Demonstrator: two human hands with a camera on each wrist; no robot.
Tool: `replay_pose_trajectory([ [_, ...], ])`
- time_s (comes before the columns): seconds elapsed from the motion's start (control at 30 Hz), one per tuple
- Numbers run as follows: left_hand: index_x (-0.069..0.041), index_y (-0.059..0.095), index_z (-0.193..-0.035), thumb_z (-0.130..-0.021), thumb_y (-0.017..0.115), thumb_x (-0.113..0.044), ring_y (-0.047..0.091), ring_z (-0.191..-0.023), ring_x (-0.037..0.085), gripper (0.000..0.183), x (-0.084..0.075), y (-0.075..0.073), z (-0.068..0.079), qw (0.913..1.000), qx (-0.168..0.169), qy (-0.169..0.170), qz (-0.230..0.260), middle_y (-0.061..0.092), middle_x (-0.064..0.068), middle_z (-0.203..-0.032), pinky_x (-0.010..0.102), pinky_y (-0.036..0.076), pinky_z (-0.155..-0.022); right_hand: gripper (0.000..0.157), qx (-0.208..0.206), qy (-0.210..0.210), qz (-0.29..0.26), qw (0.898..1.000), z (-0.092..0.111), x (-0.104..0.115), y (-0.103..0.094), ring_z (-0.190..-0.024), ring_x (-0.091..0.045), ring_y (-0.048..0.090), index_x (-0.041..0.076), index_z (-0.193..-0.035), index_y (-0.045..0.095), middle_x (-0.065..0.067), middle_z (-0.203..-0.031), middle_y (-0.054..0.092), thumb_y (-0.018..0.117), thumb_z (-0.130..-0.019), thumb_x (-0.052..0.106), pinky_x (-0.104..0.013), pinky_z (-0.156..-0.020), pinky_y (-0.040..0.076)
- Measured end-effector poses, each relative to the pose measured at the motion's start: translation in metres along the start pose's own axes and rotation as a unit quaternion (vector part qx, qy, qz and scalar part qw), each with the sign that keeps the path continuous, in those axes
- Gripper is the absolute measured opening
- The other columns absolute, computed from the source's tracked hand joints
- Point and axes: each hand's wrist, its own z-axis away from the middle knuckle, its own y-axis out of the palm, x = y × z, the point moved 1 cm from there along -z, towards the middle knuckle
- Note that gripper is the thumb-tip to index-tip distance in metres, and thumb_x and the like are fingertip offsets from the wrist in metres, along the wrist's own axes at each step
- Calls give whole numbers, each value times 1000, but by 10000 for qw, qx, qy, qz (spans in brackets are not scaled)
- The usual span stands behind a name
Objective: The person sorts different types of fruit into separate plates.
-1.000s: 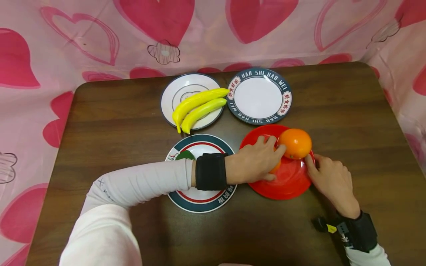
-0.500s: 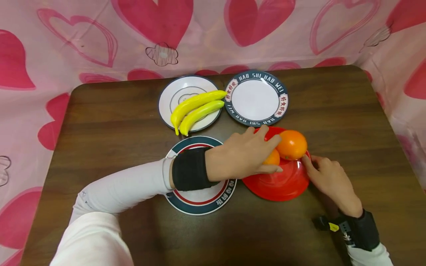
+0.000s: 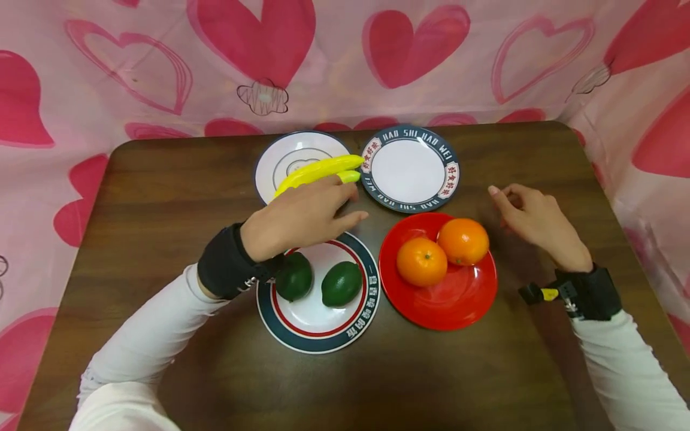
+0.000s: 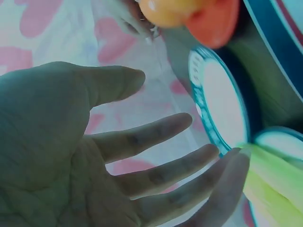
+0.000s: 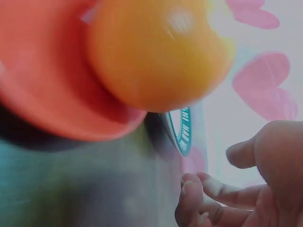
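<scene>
My left hand (image 3: 304,215) hovers over the near side of the yellow bananas (image 3: 320,169), hiding part of them. In the left wrist view its fingers are spread and hold nothing, with the bananas (image 4: 274,179) just beyond the fingertips. The bananas lie on a white plate (image 3: 280,152) with a dark rim. To the right, my right hand (image 3: 541,222) is raised beside the red plate (image 3: 442,308), fingers loosely bent with nothing in them. Two oranges (image 3: 422,261) sit together on that red plate; one orange (image 5: 161,52) looms large in the right wrist view.
Two green limes (image 3: 342,284) lie on a white plate (image 3: 318,343) with a teal rim and red ring, under my left wrist. A bare lettered plate (image 3: 408,170) stands at the back, right of the bananas. A pink heart-print cloth (image 3: 339,60) hangs behind the table.
My left hand has left the orange on the red plate and moved left to the bananas. My right hand has come off the red plate's edge and moved away toward the back.
</scene>
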Motion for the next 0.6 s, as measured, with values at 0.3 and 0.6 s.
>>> replay_pose_trajectory([
  [0.3, -14, 58, -129, -93, 57, -40, 52, -97, 22, 45, 45, -9, 4, 9933, -828, -550, 594, 59, 8, -118, 36, 51, -80, 90, 1154, 68, -559, 9917, -89, 20, 3, -78, -28, 63, -2, -134, 40, -14, -89, 65, 37, -87, 75, -40, -74, 53],
  [0.6, -10, 52, -137, -94, 53, -37, 47, -107, 27, 50, 71, -13, -4, 9880, -1196, -915, 345, 49, 15, -131, 42, 53, -82, 63, 1438, -103, -793, 9864, -113, 37, 12, -67, -26, 56, 1, -110, 48, -9, -78, 55, 37, -95, 61, -34, -61, 48],
])
